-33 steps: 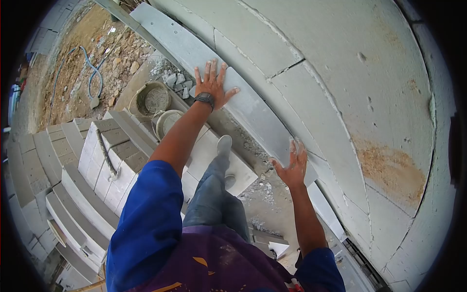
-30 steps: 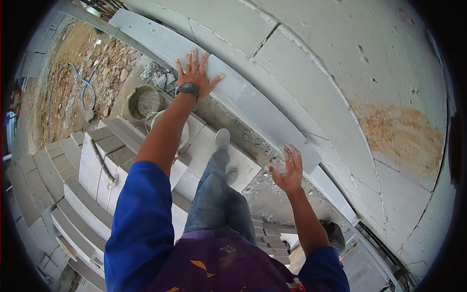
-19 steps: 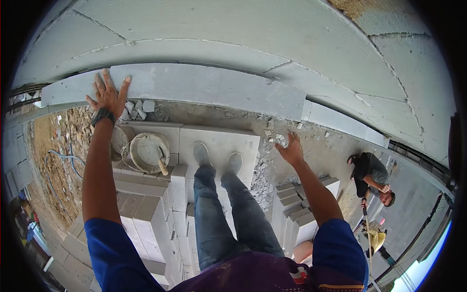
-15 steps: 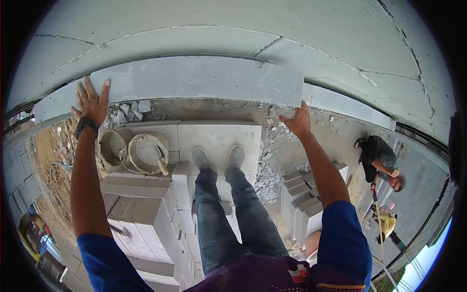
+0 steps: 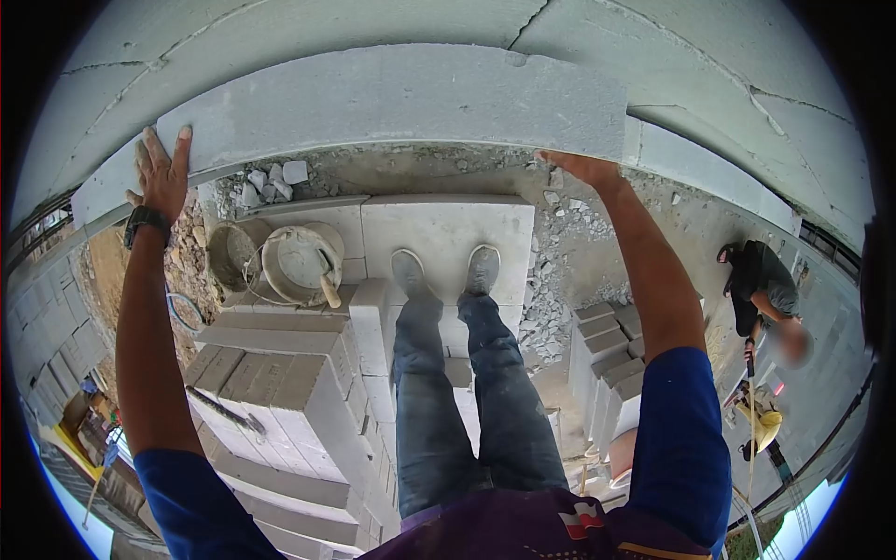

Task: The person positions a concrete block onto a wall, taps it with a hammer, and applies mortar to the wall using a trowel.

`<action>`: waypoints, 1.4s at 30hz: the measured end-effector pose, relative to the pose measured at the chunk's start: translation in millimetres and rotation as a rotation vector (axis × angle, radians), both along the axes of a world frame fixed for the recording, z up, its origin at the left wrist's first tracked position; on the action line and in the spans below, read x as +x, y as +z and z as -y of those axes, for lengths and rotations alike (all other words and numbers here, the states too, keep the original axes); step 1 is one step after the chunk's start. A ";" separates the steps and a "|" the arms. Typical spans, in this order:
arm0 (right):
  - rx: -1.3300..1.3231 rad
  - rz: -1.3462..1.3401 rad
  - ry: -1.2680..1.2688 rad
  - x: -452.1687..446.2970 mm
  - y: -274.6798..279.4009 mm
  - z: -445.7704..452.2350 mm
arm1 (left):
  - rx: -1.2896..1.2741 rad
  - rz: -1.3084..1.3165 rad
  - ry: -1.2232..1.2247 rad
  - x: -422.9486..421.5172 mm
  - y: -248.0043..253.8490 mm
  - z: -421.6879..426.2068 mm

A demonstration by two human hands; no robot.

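Note:
A long pale grey block [image 5: 392,98] lies along the top of the wall in front of me. My left hand [image 5: 163,177], with a dark watch on its wrist, rests with fingers spread at the block's left end, beside the joint with a neighbouring block [image 5: 107,182]. At the lower edge near the right end is my right hand [image 5: 593,170]. Its thumb side stretches left along that edge, and the remaining fingers are mostly hidden. To the right of the long block, another pale block [image 5: 714,168] continues the row.
My shoes stand on a pale block platform [image 5: 448,229]. Two mortar buckets [image 5: 303,266] sit left, one with a wooden-handled trowel [image 5: 329,280]. Stacked blocks [image 5: 271,378] rise below them, with a dark tool [image 5: 224,411] on top. Rubble [image 5: 551,313] lies right; a bending person [image 5: 761,285] holds a long pole.
My view has shifted, so the wall and block appear higher. The right hand has turned lower against the block's edge, its fingers pointing more leftward. The left hand stays at the left end.

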State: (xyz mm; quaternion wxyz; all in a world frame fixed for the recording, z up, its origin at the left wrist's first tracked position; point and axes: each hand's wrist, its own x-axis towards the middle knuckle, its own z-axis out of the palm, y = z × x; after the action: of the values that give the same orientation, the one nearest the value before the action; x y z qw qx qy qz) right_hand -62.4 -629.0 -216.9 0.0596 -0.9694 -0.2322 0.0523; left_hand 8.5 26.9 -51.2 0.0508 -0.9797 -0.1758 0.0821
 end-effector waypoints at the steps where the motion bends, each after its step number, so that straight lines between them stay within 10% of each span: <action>1: -0.039 0.137 0.054 -2.3 -8.2 1.4 | -0.007 0.003 0.000 -1.5 -0.1 0.3; 19: -0.478 0.964 0.346 -8.6 -54.5 19.7 | 0.001 -0.060 -0.018 -0.7 9.3 7.6; 35: -0.516 0.720 0.465 -20.6 -106.2 58.4 | -0.041 -0.063 -0.010 -0.2 14.2 13.3; 39: 0.035 0.471 0.204 -6.2 -37.6 16.1 | -0.023 -0.069 0.004 1.8 13.2 12.9; 42: -0.304 0.661 0.332 -11.9 -66.1 30.6 | -0.018 -0.044 -0.007 -1.2 13.9 15.9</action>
State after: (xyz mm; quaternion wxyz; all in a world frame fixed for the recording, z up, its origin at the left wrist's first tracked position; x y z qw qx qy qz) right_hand -74.3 -659.5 -283.0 -0.1718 -0.8811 -0.3819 -0.2199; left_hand 7.3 10.9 -37.3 0.0462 -0.9787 -0.1706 0.1049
